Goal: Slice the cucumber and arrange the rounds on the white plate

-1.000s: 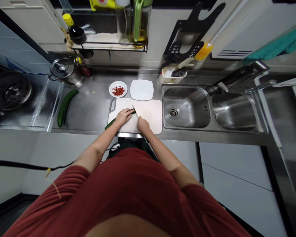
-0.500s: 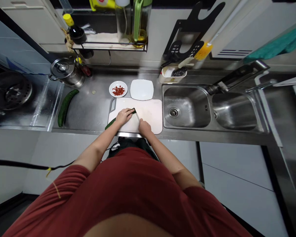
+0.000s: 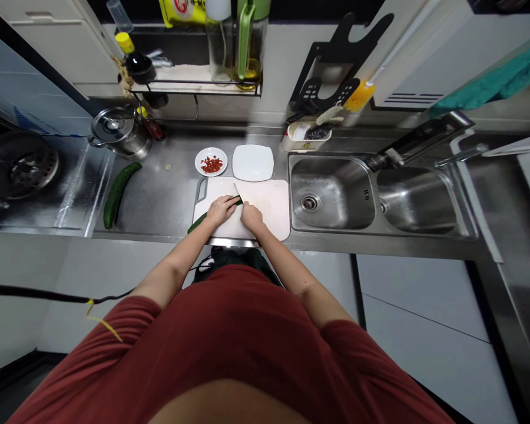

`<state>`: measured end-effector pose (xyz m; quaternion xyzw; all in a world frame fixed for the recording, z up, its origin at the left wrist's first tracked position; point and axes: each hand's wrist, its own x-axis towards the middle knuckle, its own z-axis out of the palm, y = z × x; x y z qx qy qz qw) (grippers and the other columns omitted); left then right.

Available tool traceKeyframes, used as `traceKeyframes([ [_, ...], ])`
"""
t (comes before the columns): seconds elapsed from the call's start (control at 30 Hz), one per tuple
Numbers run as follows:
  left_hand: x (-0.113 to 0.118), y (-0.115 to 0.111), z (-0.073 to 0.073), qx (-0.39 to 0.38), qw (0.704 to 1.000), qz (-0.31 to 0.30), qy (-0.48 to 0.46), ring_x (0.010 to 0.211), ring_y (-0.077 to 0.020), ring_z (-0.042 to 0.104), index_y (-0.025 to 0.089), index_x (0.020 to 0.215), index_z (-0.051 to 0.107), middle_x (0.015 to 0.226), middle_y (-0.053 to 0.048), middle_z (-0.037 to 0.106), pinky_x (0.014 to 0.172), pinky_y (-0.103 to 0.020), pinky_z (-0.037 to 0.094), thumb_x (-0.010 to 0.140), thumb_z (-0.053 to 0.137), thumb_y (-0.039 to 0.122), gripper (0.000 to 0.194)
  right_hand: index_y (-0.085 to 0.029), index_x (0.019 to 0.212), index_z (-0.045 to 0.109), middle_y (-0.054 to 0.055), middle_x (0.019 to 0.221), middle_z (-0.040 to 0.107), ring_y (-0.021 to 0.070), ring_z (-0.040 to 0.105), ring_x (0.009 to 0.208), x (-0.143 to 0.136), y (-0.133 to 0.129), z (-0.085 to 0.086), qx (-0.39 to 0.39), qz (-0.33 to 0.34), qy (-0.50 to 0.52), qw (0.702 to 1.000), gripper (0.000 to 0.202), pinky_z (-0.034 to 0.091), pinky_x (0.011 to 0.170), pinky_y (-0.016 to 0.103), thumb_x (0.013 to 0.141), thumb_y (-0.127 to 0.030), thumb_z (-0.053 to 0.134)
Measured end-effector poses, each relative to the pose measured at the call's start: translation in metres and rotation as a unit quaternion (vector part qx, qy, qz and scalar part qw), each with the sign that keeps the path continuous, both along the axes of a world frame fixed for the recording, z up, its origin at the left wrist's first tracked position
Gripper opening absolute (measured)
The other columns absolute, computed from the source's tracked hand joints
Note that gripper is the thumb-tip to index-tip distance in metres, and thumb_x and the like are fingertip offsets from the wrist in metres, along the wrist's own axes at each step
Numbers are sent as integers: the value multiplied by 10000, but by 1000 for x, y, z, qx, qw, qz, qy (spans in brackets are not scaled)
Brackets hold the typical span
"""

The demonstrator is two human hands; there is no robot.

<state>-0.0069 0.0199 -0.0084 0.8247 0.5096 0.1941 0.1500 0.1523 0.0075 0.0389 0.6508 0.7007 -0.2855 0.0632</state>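
Note:
A dark green cucumber (image 3: 196,223) lies slantwise on the white cutting board (image 3: 269,200). Over its middle rests my left hand (image 3: 221,210), fingers wrapped round it near the right end. My right hand (image 3: 251,217) is closed round the handle of a knife (image 3: 237,189); its narrow blade points away from me, across the cucumber's right end. The handle is hidden in my fist. Behind the board stand a small white plate (image 3: 202,167) of chopped red pieces and a white square plate (image 3: 252,162).
A second cucumber (image 3: 117,194) lies to the left on the steel counter (image 3: 159,200), before a lidded pot (image 3: 121,133). A double sink (image 3: 331,194) adjoins the board's right side. Above hangs a shelf (image 3: 194,87) with bottles.
My right hand has moved forward and slightly left, carrying the knife, so its blade tip now reaches beyond the cucumber. My left hand stays on the cucumber.

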Motion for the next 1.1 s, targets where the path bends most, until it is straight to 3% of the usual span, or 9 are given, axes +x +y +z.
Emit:
traceKeyframes([
  [0.33,0,0,-3,11,1000,0,-3,1052,-192,590,239,1266,608,1167,-74,630,967,-330,460,924,484,291,368,-109,1188,479,153,1069,657,228,635,1018,-2,8,5,3,-1,6,1000,292,466,792,285,909,-103,393],
  [1.1,2,-3,0,4,999,24,27,1049,-191,590,279,1279,598,1195,-60,628,927,-321,476,914,493,293,380,-117,1155,477,170,1034,652,250,638,995,23,-40,10,-36,4,-18,999,274,473,789,318,897,-83,394],
])
